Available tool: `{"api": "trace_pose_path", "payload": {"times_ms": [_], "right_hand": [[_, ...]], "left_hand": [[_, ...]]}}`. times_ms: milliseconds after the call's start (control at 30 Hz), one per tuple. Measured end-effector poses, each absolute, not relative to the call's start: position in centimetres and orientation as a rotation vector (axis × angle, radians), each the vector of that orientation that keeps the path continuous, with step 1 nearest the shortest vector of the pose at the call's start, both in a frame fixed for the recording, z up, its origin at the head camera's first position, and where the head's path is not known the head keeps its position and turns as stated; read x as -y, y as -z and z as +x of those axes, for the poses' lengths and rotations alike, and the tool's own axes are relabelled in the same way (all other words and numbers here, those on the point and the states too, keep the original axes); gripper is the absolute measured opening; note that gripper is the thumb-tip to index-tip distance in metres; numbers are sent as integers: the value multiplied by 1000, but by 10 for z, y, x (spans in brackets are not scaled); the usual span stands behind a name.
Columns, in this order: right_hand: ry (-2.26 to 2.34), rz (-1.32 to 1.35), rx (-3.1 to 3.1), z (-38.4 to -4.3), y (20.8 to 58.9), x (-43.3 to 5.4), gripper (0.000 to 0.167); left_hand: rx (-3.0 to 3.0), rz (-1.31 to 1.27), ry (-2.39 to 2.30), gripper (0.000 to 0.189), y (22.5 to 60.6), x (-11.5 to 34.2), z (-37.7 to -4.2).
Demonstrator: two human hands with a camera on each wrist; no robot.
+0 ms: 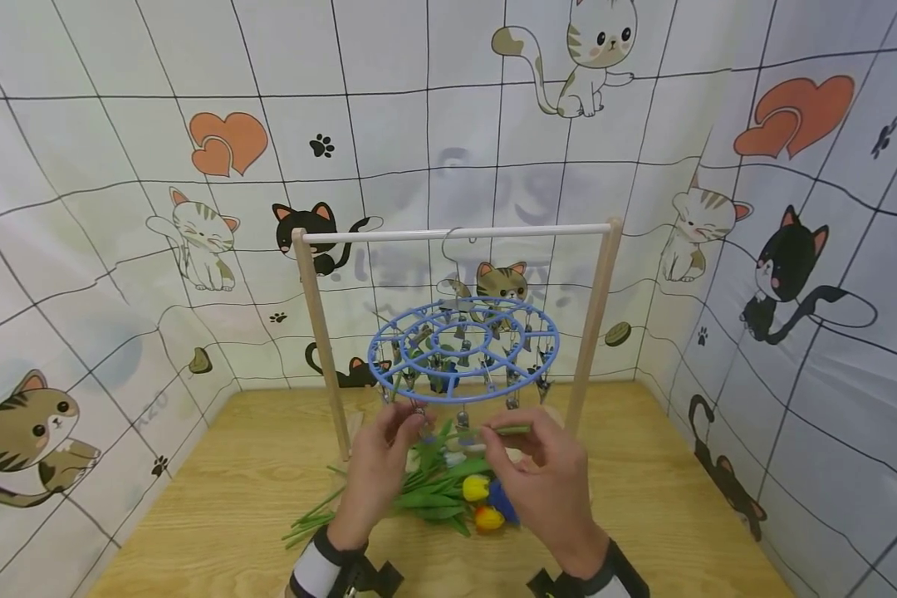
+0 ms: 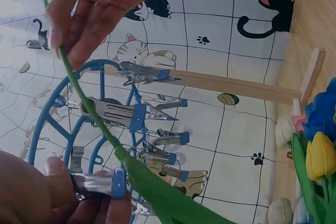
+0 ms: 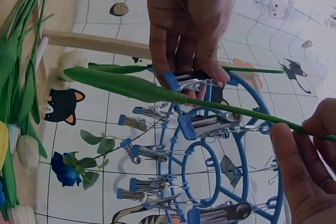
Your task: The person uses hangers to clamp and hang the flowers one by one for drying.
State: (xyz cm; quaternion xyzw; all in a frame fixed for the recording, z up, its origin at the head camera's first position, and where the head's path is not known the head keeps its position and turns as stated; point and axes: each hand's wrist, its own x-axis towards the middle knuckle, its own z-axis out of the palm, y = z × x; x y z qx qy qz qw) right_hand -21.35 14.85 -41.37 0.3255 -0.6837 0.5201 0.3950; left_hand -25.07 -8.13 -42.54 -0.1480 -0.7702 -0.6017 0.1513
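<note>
In the head view my left hand (image 1: 377, 469) is at the front left rim of a blue round clip hanger (image 1: 463, 399). Its thumb and fingers pinch a metal clip (image 2: 100, 183) with blue tips. My right hand (image 1: 546, 477), to the right, pinches the thin green stem (image 3: 236, 110) of an artificial flower between thumb and fingers. The stem's long green leaf (image 2: 157, 190) passes close beside the pinched clip in both wrist views. The flower's head is hidden. A blue rose (image 3: 67, 167) hangs head down from another clip of the hanger.
The hanger hangs by a hook from the white bar (image 1: 419, 235) of a wooden rack (image 1: 594, 332). Below lie artificial flowers with green stems (image 1: 310, 523), including a yellow tulip (image 1: 475, 487), on the wooden table (image 1: 217, 515). A cat-patterned sheet (image 1: 389, 133) surrounds the table.
</note>
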Motion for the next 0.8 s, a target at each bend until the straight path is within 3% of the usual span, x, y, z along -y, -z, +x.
{"api": "trace_pose_path", "payload": {"times_ms": [800], "right_hand": [[-1582,776,1760,-224,423,-150,26]], "left_hand": [[2084,-364,1811,14,421,85,-259]]}}
